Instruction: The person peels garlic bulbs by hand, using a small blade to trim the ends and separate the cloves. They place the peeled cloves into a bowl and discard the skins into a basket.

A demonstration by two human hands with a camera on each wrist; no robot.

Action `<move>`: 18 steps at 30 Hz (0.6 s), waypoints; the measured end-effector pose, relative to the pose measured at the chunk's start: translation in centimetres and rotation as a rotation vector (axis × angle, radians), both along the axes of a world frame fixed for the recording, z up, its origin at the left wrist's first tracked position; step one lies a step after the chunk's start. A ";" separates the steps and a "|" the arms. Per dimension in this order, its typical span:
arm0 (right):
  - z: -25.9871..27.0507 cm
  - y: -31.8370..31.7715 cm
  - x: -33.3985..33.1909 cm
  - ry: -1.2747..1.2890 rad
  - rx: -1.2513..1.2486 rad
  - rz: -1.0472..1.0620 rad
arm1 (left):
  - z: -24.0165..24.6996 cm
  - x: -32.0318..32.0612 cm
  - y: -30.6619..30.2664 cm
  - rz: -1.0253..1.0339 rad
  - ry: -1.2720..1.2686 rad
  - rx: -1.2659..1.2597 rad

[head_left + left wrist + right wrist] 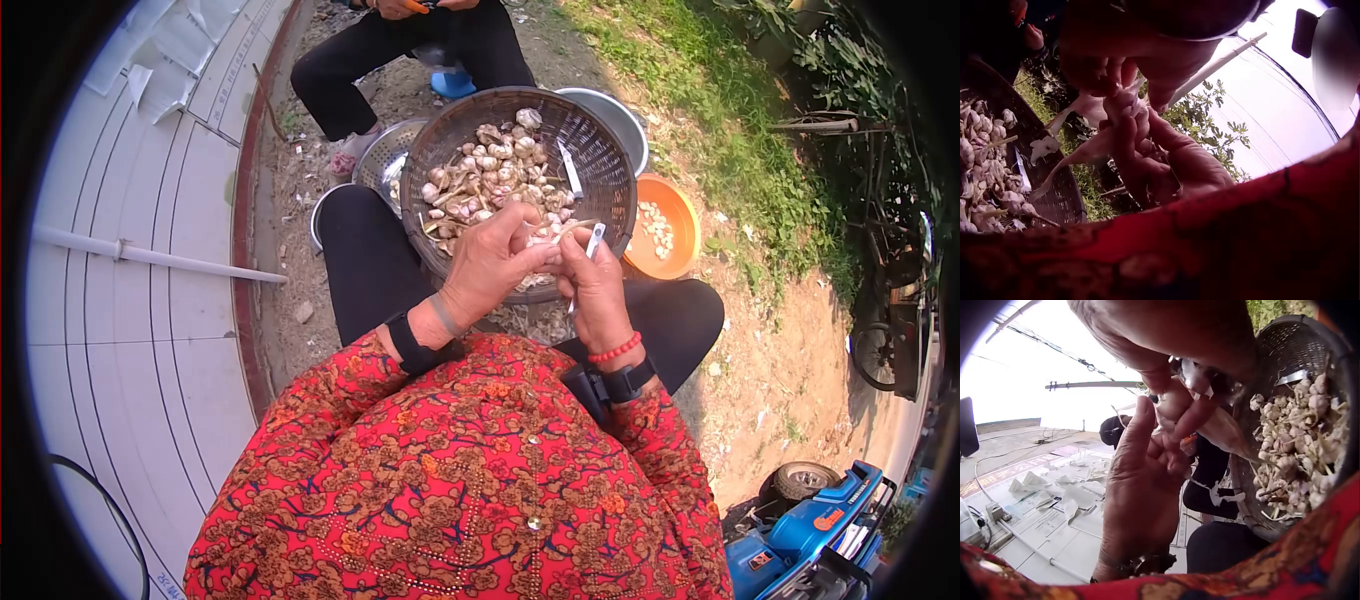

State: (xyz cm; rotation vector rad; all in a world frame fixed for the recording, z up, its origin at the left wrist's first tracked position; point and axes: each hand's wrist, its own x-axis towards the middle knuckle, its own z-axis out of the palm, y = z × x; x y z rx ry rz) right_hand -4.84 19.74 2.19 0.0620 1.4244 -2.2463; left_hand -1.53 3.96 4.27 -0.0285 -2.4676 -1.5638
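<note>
Both hands meet over the near side of a dark woven basket (612, 190) heaped with garlic bulbs (490, 180). My left hand (488, 262) pinches a garlic bulb (1121, 105) between thumb and fingers, and papery skin and a dry stalk trail from it. Against the same bulb press the thumb and fingers of my right hand (598, 292). That hand also grips a small knife (597, 240), its pale end sticking out above the fingers; the rest is partly hidden. In the right wrist view the bulb (1174, 403) shows between the fingertips of both hands.
Another knife (570, 168) lies in the basket's right side. An orange basin (680, 225) with peeled cloves stands to the right. Metal bowls (630, 130) sit around the basket. Opposite sits another person (430, 35), an orange-handled tool in hand. A blue vehicle (800, 530) is at lower right.
</note>
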 end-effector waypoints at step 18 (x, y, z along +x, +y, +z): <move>0.0 0.5 -1.0 -0.134 -0.176 -0.001 | -1.1 0.0 -1.4 -0.147 -0.186 0.545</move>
